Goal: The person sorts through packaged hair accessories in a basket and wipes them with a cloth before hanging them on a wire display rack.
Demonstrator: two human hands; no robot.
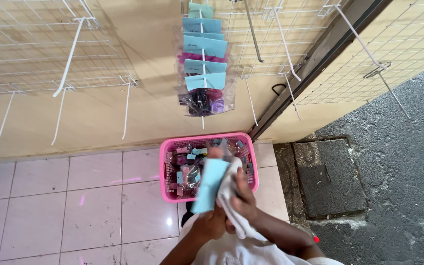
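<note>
A small shop front: wire racks (50,54) with hooks, hanging packets (204,59), pink basket (165,169) of stock.

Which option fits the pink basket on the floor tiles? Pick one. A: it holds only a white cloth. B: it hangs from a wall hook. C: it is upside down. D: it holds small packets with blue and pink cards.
D: the pink basket stands upright on the floor tiles below the wire rack, and small packets with blue and pink cards lie inside it.
</note>
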